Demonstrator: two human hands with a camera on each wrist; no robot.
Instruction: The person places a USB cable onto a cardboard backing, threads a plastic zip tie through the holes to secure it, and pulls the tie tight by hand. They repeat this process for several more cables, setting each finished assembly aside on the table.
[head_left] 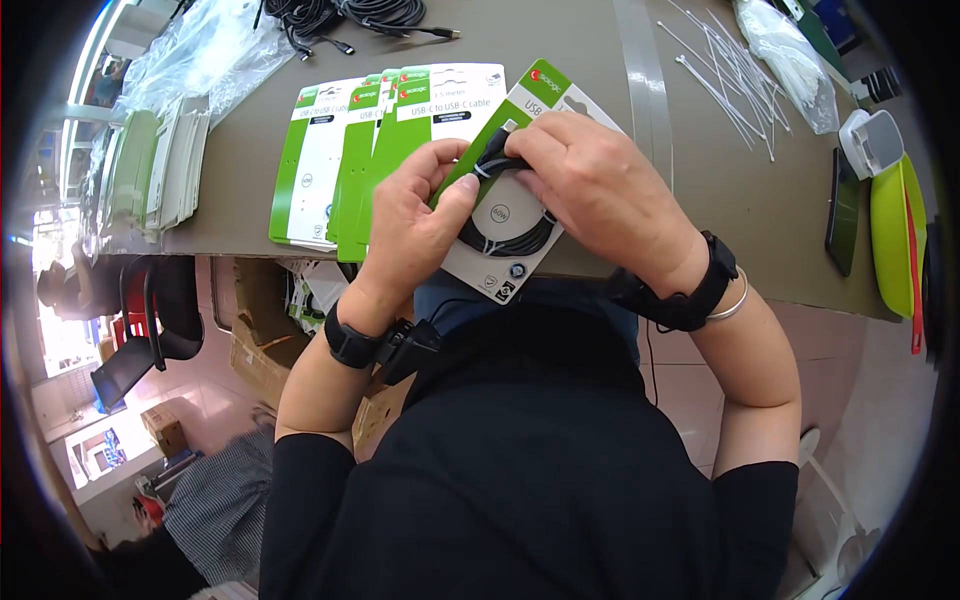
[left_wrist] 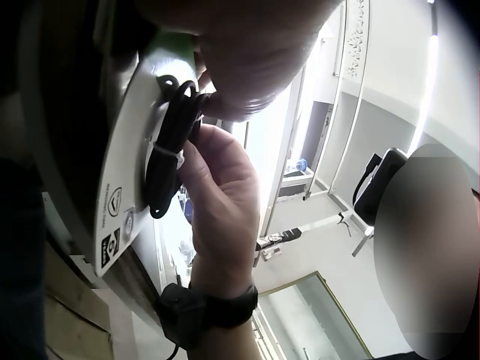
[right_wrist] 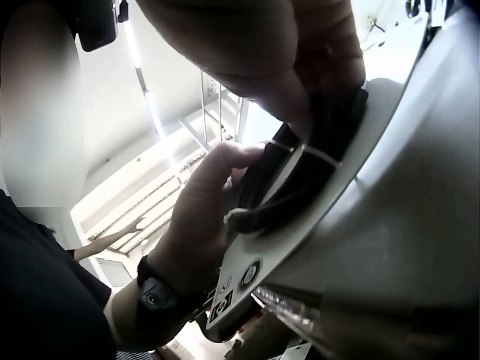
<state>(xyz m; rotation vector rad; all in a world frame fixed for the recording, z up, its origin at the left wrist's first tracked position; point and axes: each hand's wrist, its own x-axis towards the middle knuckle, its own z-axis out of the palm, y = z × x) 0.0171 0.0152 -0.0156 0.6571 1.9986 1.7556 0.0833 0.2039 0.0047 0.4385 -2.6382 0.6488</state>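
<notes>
A green and white cable card (head_left: 475, 262) is tilted at the table's front edge, a coiled black cable (head_left: 522, 243) lying on its face with white ties round it. My left hand (head_left: 415, 215) grips the card's left edge, thumb on the cable near its metal plug. From the right, my right hand (head_left: 610, 185) pinches the top of the coil, its fingertips partly hidden. The left wrist view shows the coil (left_wrist: 171, 150) side-on against the card (left_wrist: 127, 161). In the right wrist view a white tie crosses the coil (right_wrist: 289, 187).
More green and white cards (head_left: 320, 170) lie behind my left hand, beside a card stack (head_left: 180, 165). Black cables (head_left: 345, 15) are at the back, loose white ties (head_left: 725, 75) at the back right. A phone (head_left: 843, 212) and a green container (head_left: 893, 235) stand far right.
</notes>
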